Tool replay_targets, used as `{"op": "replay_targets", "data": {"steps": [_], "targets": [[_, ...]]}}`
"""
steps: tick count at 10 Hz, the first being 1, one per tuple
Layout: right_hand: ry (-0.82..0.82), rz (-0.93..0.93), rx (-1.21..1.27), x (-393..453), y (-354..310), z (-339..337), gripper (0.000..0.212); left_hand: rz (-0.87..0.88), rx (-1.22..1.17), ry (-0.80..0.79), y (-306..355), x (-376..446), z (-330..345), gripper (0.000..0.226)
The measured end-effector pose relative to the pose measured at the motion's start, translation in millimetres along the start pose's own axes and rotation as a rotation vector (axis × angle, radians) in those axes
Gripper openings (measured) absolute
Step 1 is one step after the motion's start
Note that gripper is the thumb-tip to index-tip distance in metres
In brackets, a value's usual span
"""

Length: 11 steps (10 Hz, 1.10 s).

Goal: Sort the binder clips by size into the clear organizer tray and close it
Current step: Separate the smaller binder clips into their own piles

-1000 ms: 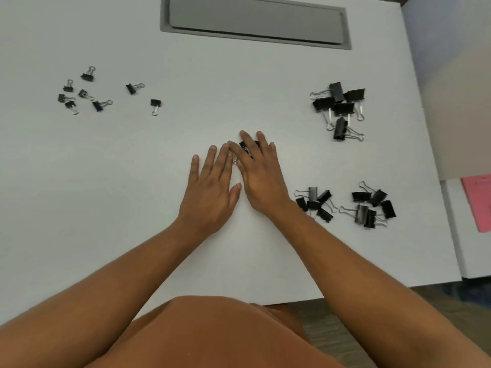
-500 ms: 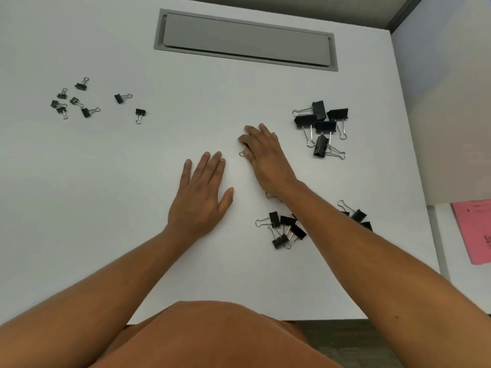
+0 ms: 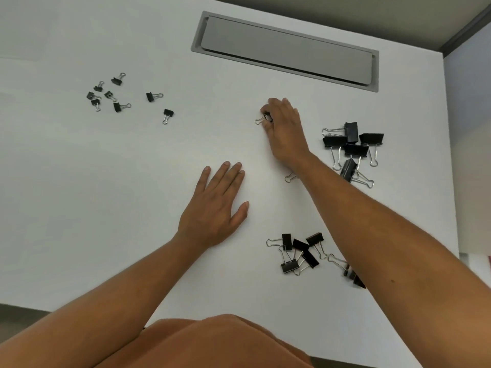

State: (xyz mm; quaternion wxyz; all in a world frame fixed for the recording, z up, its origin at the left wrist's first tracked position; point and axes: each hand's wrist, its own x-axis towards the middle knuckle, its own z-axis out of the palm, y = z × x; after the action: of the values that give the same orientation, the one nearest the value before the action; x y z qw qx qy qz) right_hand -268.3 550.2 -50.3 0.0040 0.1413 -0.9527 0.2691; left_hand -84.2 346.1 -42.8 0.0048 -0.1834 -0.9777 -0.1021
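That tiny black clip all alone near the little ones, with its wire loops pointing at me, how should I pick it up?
Pinch the small black metal binder clip by its black body, coming straight down from above with thumb and finger on its two sloped sides. It lies flat on the white table, apart from its neighbours, so nothing blocks you. The thin silver wire handles are likely to swing, so they probably give a wobblier hold.
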Motion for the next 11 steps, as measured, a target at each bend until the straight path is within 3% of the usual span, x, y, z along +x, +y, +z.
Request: {"op": "replay_targets", "data": {"steps": [1, 3, 4, 5, 6, 7, 8, 9, 11], "targets": [[-0.046, 0.061, 0.085, -1, 2, 1, 0.035, 0.003, 0.006, 0.01, 0, 0, 1, 0.068], [0.115, 0.283, 0.7, -19, -13, -47, 0.045, 0.009, -0.006, 0.014, 0, 0, 2, 0.068], [0.21, 0.333, 0.684, -49, -14, -60, 0.04, 0.011, -0.01, 0.025, 0, -1, 3, 0.068], [0.16, 0.305, 0.393, -91, -10, -60, 0.03, 0.011, -0.014, 0.03, 0, -2, 3, 0.068], [-0.024, 0.264, 0.142, -139, -17, -51, 0.025, 0.014, -0.01, 0.025, 0, -2, 4, 0.069], [-0.061, 0.261, 0.091, -173, -31, -45, 0.024, 0.016, -0.025, 0.015, -1, -2, 4, 0.07], [-0.037, 0.267, 0.04, -198, -43, -43, 0.025, 0.02, -0.041, 0.029, -2, -2, 4, 0.069], [0.006, 0.228, -0.167, -226, -56, -35, 0.031, 0.028, -0.051, 0.05, -3, -3, 6, 0.068], [0.105, 0.187, -0.243, -249, -62, -20, 0.029, 0.028, -0.1, 0.085, -8, -7, 2, 0.063]]}}
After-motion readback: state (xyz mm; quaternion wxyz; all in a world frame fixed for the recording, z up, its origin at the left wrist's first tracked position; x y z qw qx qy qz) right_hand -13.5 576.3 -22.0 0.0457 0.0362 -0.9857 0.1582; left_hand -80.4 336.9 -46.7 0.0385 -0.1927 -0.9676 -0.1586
